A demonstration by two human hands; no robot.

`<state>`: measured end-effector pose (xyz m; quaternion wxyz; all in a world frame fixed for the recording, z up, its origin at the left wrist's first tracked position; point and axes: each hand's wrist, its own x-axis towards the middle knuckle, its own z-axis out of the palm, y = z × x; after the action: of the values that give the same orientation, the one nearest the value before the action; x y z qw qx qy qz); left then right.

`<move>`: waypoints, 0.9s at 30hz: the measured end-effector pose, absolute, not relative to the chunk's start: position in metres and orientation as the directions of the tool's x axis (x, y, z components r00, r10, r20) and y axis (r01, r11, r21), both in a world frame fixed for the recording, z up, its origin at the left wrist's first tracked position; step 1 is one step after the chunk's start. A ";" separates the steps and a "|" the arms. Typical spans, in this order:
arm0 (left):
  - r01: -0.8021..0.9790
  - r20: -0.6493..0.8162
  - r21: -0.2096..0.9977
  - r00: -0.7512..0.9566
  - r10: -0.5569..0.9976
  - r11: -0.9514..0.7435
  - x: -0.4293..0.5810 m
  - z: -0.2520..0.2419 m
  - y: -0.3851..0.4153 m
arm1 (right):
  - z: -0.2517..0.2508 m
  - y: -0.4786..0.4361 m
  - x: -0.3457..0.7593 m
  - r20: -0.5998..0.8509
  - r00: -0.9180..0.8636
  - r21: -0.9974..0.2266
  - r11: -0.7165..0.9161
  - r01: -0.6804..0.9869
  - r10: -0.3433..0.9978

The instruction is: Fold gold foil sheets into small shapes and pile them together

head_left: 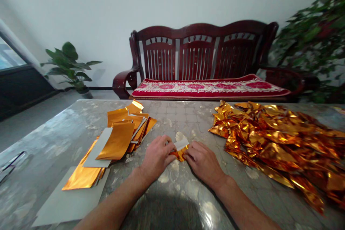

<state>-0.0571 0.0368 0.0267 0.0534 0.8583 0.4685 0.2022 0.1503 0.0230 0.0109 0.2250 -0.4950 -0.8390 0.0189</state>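
Between my two hands is a small sheet of gold foil paper, partly folded, its pale back showing along the far edge. My left hand pinches its left end with thumb and fingers. At the other end, my right hand is closed on the paper too. To the left lies a loose stack of flat gold foil sheets, some with the grey-white back up. A big heap of folded gold foil pieces spreads over the right side of the table.
The table has a glossy, patterned grey cover. Larger pale sheets lie under the stack at front left, and a dark thin-framed object sits at the left edge. Beyond stand a wooden bench and potted plants.
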 end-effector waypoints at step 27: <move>0.777 0.074 0.551 0.318 0.945 -0.305 -0.060 0.018 0.047 | 0.012 0.031 0.153 0.343 -0.662 -0.227 0.742 0.631 0.667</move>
<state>-0.0604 0.0474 0.0183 0.2133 0.7833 0.5496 0.1971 0.1533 0.0310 0.0116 0.2055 -0.3563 -0.9104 0.0441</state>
